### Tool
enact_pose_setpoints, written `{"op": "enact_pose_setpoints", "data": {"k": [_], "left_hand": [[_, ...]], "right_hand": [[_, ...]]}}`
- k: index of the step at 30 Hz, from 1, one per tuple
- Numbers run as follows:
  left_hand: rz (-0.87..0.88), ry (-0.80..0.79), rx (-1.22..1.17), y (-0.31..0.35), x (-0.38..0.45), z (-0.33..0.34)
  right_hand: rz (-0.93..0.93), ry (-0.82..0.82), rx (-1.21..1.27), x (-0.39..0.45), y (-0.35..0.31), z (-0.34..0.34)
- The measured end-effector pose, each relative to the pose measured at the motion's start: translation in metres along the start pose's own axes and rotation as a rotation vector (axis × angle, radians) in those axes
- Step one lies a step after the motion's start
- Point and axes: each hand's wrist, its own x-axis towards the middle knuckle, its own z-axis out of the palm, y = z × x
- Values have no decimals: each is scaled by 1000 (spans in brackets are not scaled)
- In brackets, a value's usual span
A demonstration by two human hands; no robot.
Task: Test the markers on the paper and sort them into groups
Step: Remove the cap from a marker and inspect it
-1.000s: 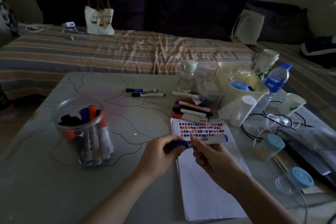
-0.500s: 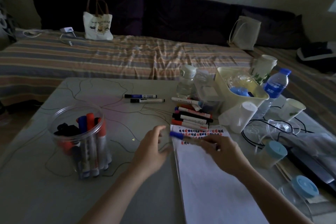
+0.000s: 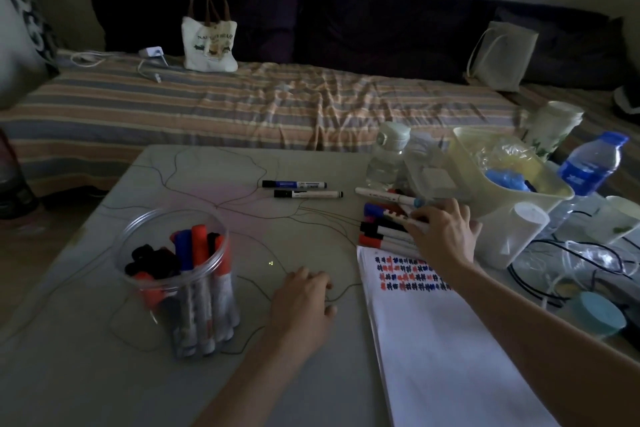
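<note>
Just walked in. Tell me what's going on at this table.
A person is testing markers and sorting them. The right hand reaches to the pile of markers beside the top of the paper, fingers on a blue-capped marker there. The left hand rests on the table. The paper already carries rows of red, blue and black test marks. More markers wait in a clear jar.

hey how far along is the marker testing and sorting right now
Done: the paper carries rows of test scribbles, a marker group lies above it, and two markers lie apart. In hand: the right hand sets a blue-capped marker on that group; the left hand rests on the table. Left: the markers in the clear jar.
</note>
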Motion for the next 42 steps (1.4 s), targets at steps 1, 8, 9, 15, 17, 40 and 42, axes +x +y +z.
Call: {"op": "enact_pose_setpoints", "data": {"k": [1, 8, 9, 15, 17, 40, 42], "left_hand": [[2, -1, 11, 0, 0, 0], [41, -19, 61, 2, -4, 1], [46, -22, 58, 2, -4, -1], [9, 87, 99, -9, 0, -9], [-29, 120, 114, -21, 5, -10], [-91, 178, 65, -34, 16, 3], [-119, 210, 7, -28, 14, -1]], "right_hand": [[-20, 1, -4, -2, -2, 1], [-124, -50, -1, -15, -1, -3], [-115, -38, 35, -15, 0, -5], [-345, -116, 149, -4, -34, -5], [-444, -252, 119, 3, -58, 1], [-514, -396, -152, 2, -136, 56], [-515, -362, -73, -11, -131, 45]]}}
